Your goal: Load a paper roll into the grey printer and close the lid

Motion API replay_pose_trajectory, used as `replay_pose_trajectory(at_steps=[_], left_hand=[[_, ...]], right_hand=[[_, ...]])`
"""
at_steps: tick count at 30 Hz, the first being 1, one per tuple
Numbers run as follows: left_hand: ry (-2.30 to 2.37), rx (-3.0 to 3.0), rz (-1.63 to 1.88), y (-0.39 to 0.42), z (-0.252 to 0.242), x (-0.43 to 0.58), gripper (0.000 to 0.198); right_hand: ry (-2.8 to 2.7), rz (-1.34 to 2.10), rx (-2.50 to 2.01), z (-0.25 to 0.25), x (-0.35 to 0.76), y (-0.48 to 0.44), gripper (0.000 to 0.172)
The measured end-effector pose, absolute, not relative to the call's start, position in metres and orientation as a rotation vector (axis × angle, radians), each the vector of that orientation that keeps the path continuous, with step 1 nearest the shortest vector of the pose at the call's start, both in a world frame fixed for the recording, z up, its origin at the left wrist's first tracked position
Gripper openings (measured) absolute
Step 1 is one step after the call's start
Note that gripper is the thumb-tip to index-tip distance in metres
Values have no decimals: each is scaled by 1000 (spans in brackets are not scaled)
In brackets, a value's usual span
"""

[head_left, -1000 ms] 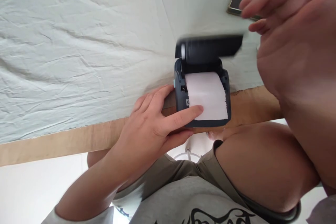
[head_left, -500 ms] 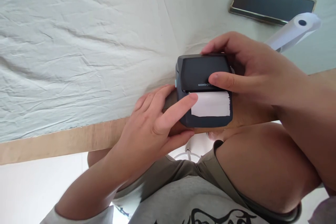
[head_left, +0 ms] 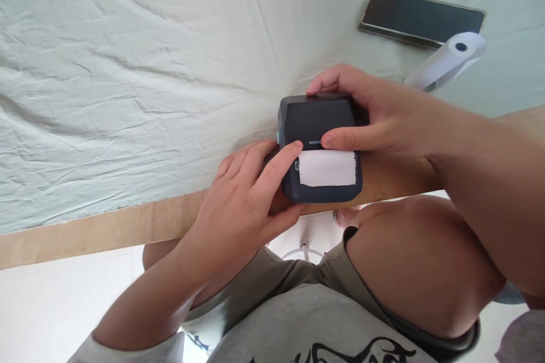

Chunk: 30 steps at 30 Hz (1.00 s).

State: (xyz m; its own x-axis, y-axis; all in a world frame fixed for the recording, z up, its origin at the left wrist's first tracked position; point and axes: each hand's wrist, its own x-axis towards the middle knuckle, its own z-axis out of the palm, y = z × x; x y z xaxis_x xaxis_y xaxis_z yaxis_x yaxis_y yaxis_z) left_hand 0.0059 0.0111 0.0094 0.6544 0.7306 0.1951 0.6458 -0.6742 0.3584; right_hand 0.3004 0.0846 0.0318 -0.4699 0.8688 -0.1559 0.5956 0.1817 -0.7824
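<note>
A small dark grey label printer sits at the near edge of the table, its lid down. A strip of white paper sticks out of its front slot. My left hand holds the printer's left side, thumb under the front edge and forefinger on the top left corner by the paper. My right hand grips the lid from the right, fingers over the back and thumb pressed on the lid's front edge.
A pale green cloth covers the table; the bare wooden edge runs along the near side. A black phone lies at the back right, with a white paper roll beside it. My knees are under the table edge.
The printer's lid went from open to closed under my right hand, leaving only a short strip of paper showing. The printer has shifted slightly to the left.
</note>
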Motion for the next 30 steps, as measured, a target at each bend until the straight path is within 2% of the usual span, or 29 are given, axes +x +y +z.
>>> replay_pose_trajectory(at_steps=[6, 13, 17, 22, 30], left_hand=[[1180, 2521, 507, 9, 4, 7, 99], [1219, 2455, 484, 8, 6, 5, 94], [1171, 2410, 564, 6, 4, 4, 88], [1144, 2362, 584, 7, 6, 5, 89], [1209, 2345, 415, 12, 13, 1, 94]], right_hand=[[-2102, 926, -1405, 25, 296, 61, 69], [-2057, 899, -1512, 27, 297, 53, 73], [-2063, 903, -1492, 26, 297, 54, 68], [-2064, 909, -1461, 25, 300, 56, 65], [-2084, 896, -1438, 25, 300, 57, 65]])
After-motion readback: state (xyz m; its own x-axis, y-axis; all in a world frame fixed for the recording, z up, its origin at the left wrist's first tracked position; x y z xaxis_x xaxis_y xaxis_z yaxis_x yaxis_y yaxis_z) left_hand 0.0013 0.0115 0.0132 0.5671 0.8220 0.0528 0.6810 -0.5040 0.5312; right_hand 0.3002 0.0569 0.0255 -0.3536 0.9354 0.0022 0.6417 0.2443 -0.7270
